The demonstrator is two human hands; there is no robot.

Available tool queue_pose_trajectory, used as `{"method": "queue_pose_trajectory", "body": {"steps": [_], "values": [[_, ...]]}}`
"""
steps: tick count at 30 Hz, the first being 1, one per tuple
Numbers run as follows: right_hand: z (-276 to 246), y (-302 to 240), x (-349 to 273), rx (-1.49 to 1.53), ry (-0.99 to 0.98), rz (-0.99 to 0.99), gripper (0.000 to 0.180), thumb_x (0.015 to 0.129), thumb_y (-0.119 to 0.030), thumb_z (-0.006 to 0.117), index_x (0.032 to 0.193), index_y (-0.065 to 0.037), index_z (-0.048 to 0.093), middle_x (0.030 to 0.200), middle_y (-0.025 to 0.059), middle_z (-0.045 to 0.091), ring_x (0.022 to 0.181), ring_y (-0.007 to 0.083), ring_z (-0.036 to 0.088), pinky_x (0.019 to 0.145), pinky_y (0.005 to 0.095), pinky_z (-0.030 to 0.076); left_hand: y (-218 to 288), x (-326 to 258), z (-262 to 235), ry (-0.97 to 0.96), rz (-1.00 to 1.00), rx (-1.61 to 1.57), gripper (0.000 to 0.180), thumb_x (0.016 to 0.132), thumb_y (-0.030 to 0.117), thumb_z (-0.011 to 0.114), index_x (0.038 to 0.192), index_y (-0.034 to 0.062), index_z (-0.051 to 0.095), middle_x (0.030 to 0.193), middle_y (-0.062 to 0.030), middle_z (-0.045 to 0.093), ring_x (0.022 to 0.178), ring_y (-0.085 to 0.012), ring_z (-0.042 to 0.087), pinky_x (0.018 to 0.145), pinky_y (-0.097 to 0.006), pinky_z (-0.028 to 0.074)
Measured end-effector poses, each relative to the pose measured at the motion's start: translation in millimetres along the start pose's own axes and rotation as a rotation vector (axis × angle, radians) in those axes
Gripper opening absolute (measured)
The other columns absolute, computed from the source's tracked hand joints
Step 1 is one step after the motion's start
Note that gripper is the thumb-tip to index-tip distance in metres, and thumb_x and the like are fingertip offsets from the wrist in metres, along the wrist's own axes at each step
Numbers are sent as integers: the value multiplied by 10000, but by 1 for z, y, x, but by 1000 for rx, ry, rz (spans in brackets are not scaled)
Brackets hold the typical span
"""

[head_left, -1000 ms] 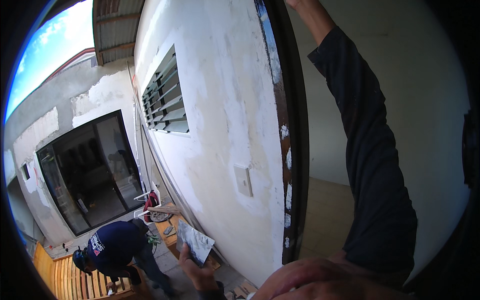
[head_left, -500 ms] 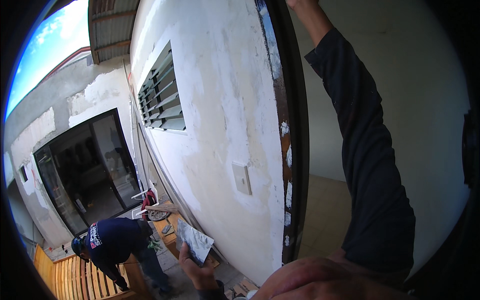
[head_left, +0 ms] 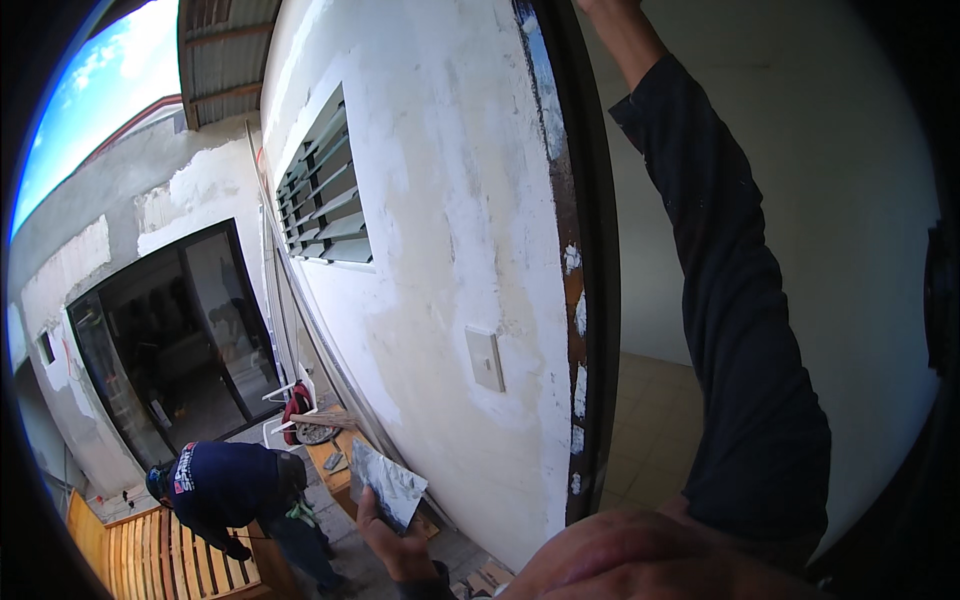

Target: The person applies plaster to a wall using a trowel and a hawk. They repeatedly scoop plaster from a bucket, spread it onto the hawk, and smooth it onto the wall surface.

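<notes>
In my left hand (head_left: 394, 540), low in the picture, is a flat rectangular putty board (head_left: 388, 486). Whitish-grey paste is smeared over its face, and my fingers and thumb close round its lower left side. My right arm reaches up in a dark sleeve past the dark door frame (head_left: 592, 250). Only the wrist and the base of my right hand (head_left: 606, 6) show at the top edge; its fingers are out of sight. White filler patches dot the bare edge strip (head_left: 578, 350) between frame and wall.
The patchy white wall (head_left: 440, 200) carries a switch plate (head_left: 485, 359) and a louvred window (head_left: 328, 190). At lower left a person (head_left: 230, 485) bends over a slatted wooden piece (head_left: 165, 555). A wooden bench (head_left: 340, 462) with tools stands by the wall, near long leaning poles (head_left: 300, 300).
The bent person's head and reaching hand have shifted up a little in the picture. My left hand with the putty board and my raised right arm have hardly moved.
</notes>
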State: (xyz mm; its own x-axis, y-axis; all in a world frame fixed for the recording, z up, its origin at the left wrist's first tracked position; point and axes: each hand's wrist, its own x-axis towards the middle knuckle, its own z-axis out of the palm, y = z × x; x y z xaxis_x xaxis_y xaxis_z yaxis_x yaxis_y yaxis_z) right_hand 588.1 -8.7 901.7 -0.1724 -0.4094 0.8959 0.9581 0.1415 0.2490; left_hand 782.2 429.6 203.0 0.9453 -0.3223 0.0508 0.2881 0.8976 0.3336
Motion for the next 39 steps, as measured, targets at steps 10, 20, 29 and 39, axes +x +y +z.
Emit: {"method": "queue_pose_trajectory", "body": {"steps": [10,20,29,39], "values": [[53,-88,-367,-539,-314,304,291,1014,-95,603,1289,-4,632,1166,99,718,1096,198,692,987,399,556,5,-2,48,-95,24,-64,314,1052,206,516,1262,5,636,1201,-116,722,1075,-250,720,926,-389,598],[-11,-85,-621,-1010,-1085,331,451,859,112,615,1280,-27,696,1189,160,686,1080,340,649,945,433,540,-21,-45,62,-93,122,65,194,1041,162,594,1163,22,651,1091,-85,712,966,-185,720,857,-321,599],[-31,-116,-628,-987,-1273,196,445,804,107,568,1128,-102,790,1122,82,735,1066,318,659,939,490,512,-18,-120,48,-15,390,399,229,1029,145,596,1207,8,639,1083,-80,720,948,-173,727,860,-318,597],[24,-110,-657,-935,-1336,231,328,804,31,667,1076,-109,786,1087,52,731,1065,270,651,974,490,483,7,-138,31,-24,493,541,259,1017,100,610,1251,-12,618,1132,-85,705,957,-169,704,846,-300,570]]}}
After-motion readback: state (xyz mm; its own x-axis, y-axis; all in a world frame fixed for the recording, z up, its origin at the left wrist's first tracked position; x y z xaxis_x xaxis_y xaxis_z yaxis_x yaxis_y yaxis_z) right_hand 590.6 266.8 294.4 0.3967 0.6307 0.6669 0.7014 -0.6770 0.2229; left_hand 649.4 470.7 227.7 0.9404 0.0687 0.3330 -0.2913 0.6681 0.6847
